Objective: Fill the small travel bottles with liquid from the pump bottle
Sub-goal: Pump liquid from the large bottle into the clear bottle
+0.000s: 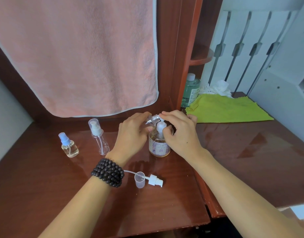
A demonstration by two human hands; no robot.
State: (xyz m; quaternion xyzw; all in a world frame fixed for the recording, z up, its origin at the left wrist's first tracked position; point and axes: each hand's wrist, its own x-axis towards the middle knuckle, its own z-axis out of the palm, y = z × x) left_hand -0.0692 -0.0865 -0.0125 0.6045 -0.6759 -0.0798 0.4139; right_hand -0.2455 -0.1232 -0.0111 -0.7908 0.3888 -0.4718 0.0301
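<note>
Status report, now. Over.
Left hand holds open travel bottle, tilted at pump nozzle. Right hand on pump bottle head. Nothing in the way.

Glossy reddish-brown wooden table (65, 194), w/ a second, matching surface (250, 152) butting against it on the right. On the left table, far left: small spray bottle (68, 146) w/ blue cap, partly full of clear liquid. Just right of it, taller clear empty pump bottle (98, 137). Centre: amber pump bottle (159, 144) w/ pale label, upright. Near centre: detached white pump head (154, 180) w/ tube, lying flat beside a clear cap (140, 179). On the right surface, far side: yellow-green cloth (225, 109), spread out.
</note>
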